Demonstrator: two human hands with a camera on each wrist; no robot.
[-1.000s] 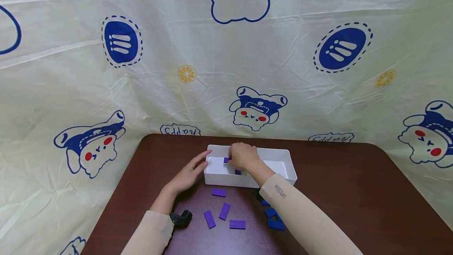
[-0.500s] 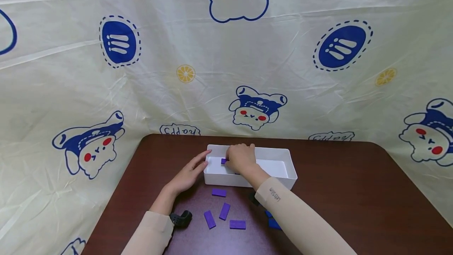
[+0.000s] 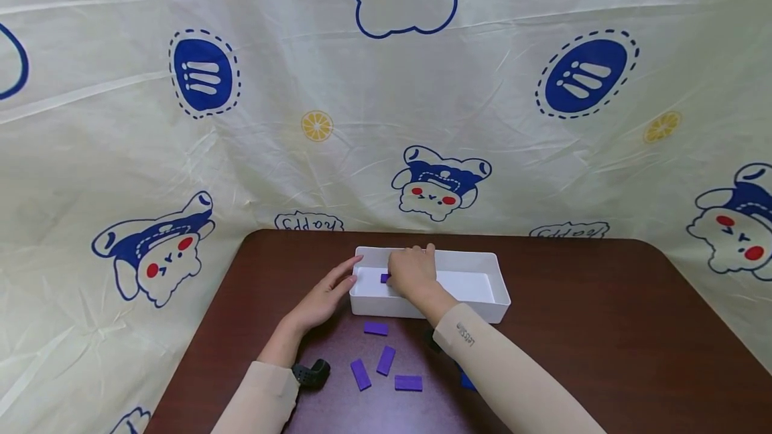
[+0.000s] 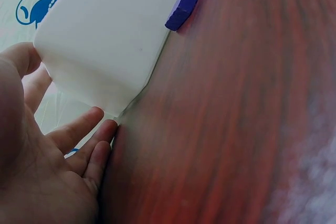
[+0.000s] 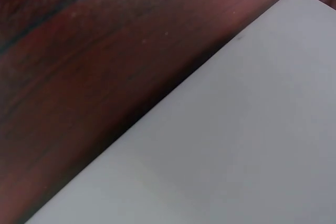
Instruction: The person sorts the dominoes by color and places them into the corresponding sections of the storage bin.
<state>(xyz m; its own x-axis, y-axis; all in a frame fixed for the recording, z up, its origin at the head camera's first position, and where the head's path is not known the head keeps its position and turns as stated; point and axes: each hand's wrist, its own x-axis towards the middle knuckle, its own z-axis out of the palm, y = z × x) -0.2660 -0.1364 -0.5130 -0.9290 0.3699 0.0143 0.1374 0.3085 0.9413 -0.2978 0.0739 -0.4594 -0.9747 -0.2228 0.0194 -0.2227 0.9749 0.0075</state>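
Note:
A white rectangular box [image 3: 386, 307] stands near the far edge of the table. My left hand [image 3: 322, 297] touches its left end with fingers spread and fairly straight. In the left wrist view those fingertips [image 4: 94, 114] lie along the corner of the box [image 4: 105, 40]. My right hand [image 3: 413, 272] reaches down into the box, fingers curled, and pinches a small purple block [image 3: 384, 278] whose end shows at the left of the hand. Its fingertips are hidden behind the back of the hand. The right wrist view shows mainly the box's outer wall [image 5: 210, 129].
Several purple blocks, one of them nearest the box [image 3: 376, 329], lie in front of it on the brown table [image 3: 591, 327]. A blue block [image 3: 467, 381] shows partly beside the right sleeve [image 3: 500, 360]. A printed cloth [image 3: 271, 173] hangs behind the table.
My right hand has shifted slightly left and down inside the box with the purple block. A dark piece below it and most blue blocks are now hidden by the arm. The left hand stays put.

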